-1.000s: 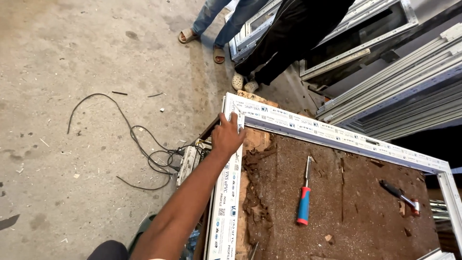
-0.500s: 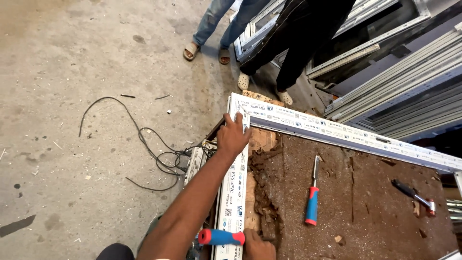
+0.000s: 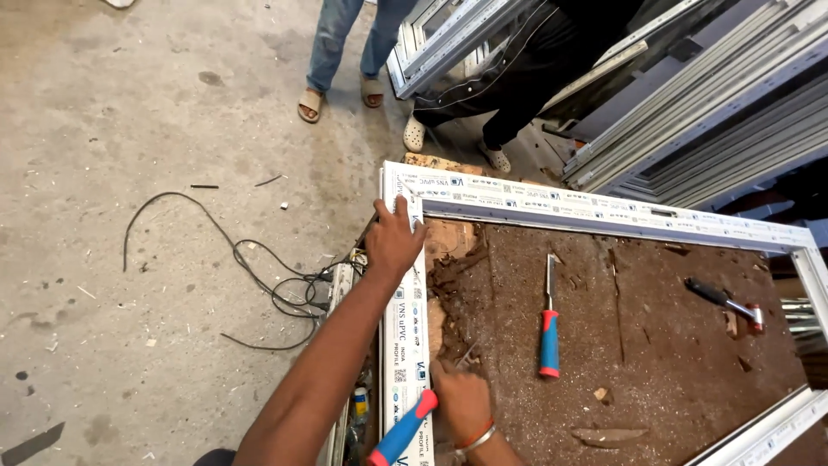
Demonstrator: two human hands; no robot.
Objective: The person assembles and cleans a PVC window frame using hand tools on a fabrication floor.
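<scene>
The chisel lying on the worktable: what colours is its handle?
Blue with red ends, on the chisel; clearest in the head view.

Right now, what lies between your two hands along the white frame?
In the head view, only bare white frame bar runs between the left hand and right hand; the left forearm crosses beside it.

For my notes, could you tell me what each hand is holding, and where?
The right hand grips a red-and-blue-handled tool at the handle's upper end. The left hand presses on the white frame, near its corner.
</scene>
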